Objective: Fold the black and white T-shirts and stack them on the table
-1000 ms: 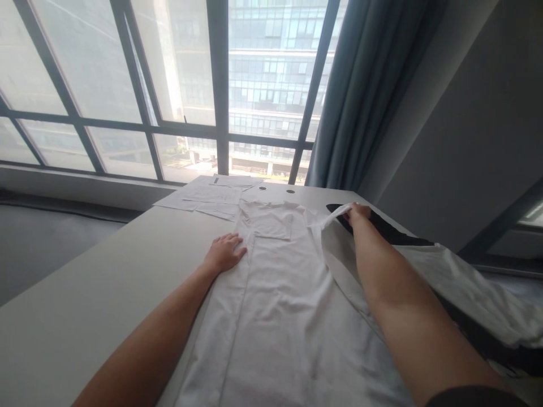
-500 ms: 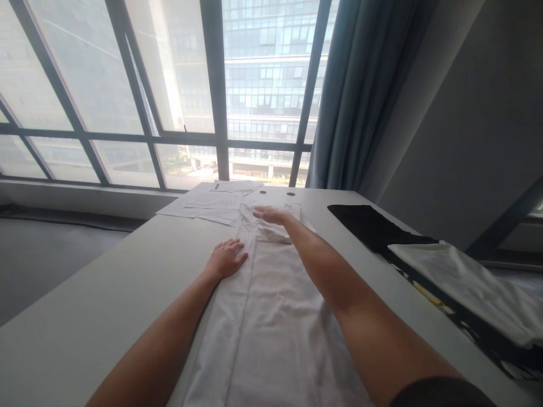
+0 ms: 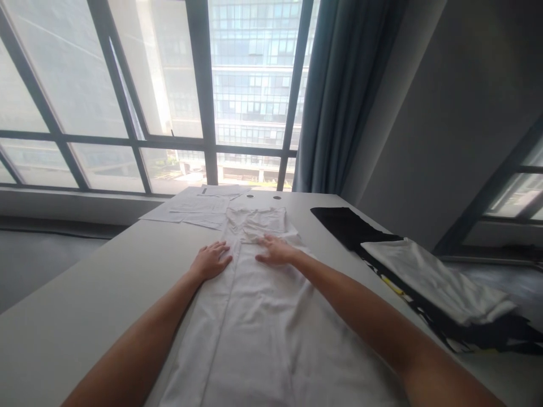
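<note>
Left hand [image 3: 211, 260] spread at edge of white garment [image 3: 258, 316], probably anchoring it; right hand [image 3: 274, 250] spread on top, probably flattening it.

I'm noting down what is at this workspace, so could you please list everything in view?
Garment: one, white, lengthwise along the table
Table: one, white, under the garment
Papers: several, white, far left of the table
Holes: two, dark, far end
Black cloth: count unclear, table's right side
Pale cloth: one visible, whitish, on the black cloth
Curtain: one, blue-grey, beyond the table
Windows: two areas, dark-framed, ahead and far right
Building: one, pale, outside
Wall: one, grey, right
Left hand: one, bare, garment's left edge
Right hand: one, bare, on the garment
</note>
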{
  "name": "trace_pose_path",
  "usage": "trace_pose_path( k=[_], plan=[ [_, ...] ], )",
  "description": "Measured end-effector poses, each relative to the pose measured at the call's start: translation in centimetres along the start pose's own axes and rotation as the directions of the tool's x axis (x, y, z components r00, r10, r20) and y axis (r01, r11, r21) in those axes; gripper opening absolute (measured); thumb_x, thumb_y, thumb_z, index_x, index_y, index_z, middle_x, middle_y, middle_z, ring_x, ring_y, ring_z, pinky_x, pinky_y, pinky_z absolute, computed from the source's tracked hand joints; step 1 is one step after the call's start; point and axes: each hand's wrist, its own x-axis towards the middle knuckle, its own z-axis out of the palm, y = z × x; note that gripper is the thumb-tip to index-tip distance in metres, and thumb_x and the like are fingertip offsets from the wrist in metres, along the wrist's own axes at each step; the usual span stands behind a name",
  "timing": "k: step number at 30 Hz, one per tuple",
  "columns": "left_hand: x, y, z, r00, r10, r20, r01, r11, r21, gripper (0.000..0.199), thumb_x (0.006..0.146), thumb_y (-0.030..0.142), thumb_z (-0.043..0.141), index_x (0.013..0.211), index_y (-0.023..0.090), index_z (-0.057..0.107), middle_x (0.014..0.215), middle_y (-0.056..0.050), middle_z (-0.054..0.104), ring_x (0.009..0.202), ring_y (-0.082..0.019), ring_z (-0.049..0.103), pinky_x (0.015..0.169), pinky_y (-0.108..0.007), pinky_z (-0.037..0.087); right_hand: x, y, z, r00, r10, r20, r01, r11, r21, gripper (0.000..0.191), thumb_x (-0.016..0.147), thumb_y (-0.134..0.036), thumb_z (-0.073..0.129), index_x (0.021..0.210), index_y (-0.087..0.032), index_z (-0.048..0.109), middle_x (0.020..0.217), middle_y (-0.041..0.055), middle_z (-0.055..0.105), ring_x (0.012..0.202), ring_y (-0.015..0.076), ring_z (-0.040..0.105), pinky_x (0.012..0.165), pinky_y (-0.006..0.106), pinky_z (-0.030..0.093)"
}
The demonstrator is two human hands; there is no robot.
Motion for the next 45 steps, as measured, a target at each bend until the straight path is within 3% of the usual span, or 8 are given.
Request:
trace_pose_path(
  k=[6,14,18,23,30,35,40,45],
  plan=[
    [0.2,-0.9,-0.1,0.995,0.027,-0.096,-0.045,0.980,-0.193,0.050,0.091,0.050,0.047,0.131,0.024,0.061,0.149,-0.006,0.050,0.137,-0.022,0.047,0.116,-0.040,0.035,1.4,-1.0,2.1,0.998,0.068,-0.007,-0.068,0.997,0.037,0.067,0.096,-0.065,0.028,0.155,-0.035,0.026,0.165,0.0060,0.011,0.150,0.0375,0.003,0.108,0.074,0.003],
    [-0.1,-0.6,-0.1,0.993,0.095,-0.075,-0.105,0.983,-0.151,0.048,0.088,0.053,0.050,0.122,0.024,0.067,0.142,-0.005,0.057,0.131,-0.023,0.053,0.115,-0.040,0.037,4.9,4.9,1.0,0.989,0.143,-0.045,-0.142,0.990,0.023,0.065,0.098,-0.062,0.025,0.156,-0.033,0.025,0.166,0.0052,0.011,0.150,0.0351,0.005,0.112,0.068,0.006],
    [-0.3,-0.4,0.0,0.991,0.130,-0.041,-0.133,0.988,-0.082,0.048,0.086,0.057,0.054,0.122,0.027,0.067,0.141,-0.004,0.058,0.135,-0.025,0.049,0.117,-0.045,0.033,4.8,5.3,1.0,0.957,0.153,-0.247,-0.175,0.982,-0.068,0.059,0.100,-0.052,0.030,0.154,-0.027,0.031,0.162,0.0115,0.025,0.148,0.0335,0.018,0.114,0.062,0.011],
    [-0.3,-0.5,-0.1,0.987,0.152,-0.046,-0.155,0.986,-0.063,0.050,0.087,0.059,0.051,0.122,0.026,0.067,0.140,-0.005,0.059,0.133,-0.024,0.050,0.116,-0.042,0.035,0.4,5.4,0.9,0.917,0.282,-0.281,-0.327,0.936,-0.128,0.053,0.098,-0.045,0.039,0.140,-0.016,0.051,0.143,0.0195,0.050,0.130,0.0332,0.046,0.108,0.053,0.029],
    [-2.0,2.4,-1.1,0.980,0.145,-0.135,-0.133,0.986,0.098,0.030,0.089,0.044,0.052,0.097,0.025,0.074,0.115,-0.009,0.069,0.114,-0.028,0.061,0.103,-0.042,0.045,-8.9,7.7,0.6,0.830,0.462,-0.313,-0.509,0.856,-0.088,0.043,0.096,-0.034,0.046,0.130,-0.013,0.059,0.133,0.0218,0.056,0.123,0.0300,0.052,0.096,0.039,0.044],
    [-5.0,7.0,-2.5,0.997,0.073,0.008,-0.073,0.993,0.091,0.033,0.091,0.046,0.047,0.093,0.024,0.071,0.097,-0.007,0.071,0.090,-0.025,0.068,0.080,-0.035,0.053,-13.9,7.4,0.1,0.824,0.500,-0.265,-0.537,0.838,-0.090,0.037,0.091,-0.022,0.050,0.124,-0.012,0.065,0.125,0.0225,0.063,0.116,0.0299,0.061,0.090,0.037,0.049],
    [-8.1,10.1,-3.9,0.980,-0.010,0.199,-0.016,0.992,0.129,0.047,0.074,0.065,0.062,0.094,0.023,0.068,0.109,-0.010,0.071,0.098,-0.029,0.068,0.082,-0.037,0.053,-18.1,6.5,-0.2,0.819,0.549,-0.165,-0.571,0.810,-0.137,0.038,0.082,-0.013,0.058,0.119,-0.013,0.069,0.121,0.0215,0.067,0.114,0.0285,0.064,0.088,0.035,0.051],
    [-10.7,11.7,-4.6,0.943,-0.228,0.243,0.162,0.950,0.265,0.038,0.083,0.041,0.058,0.110,0.016,0.068,0.124,-0.021,0.066,0.116,-0.032,0.062,0.093,-0.039,0.050,-21.9,6.1,0.2,0.803,0.578,-0.144,-0.595,0.784,-0.178,0.038,0.083,-0.010,0.058,0.119,-0.012,0.069,0.121,0.0199,0.068,0.115,0.0284,0.064,0.089,0.034,0.052]
  ],
)
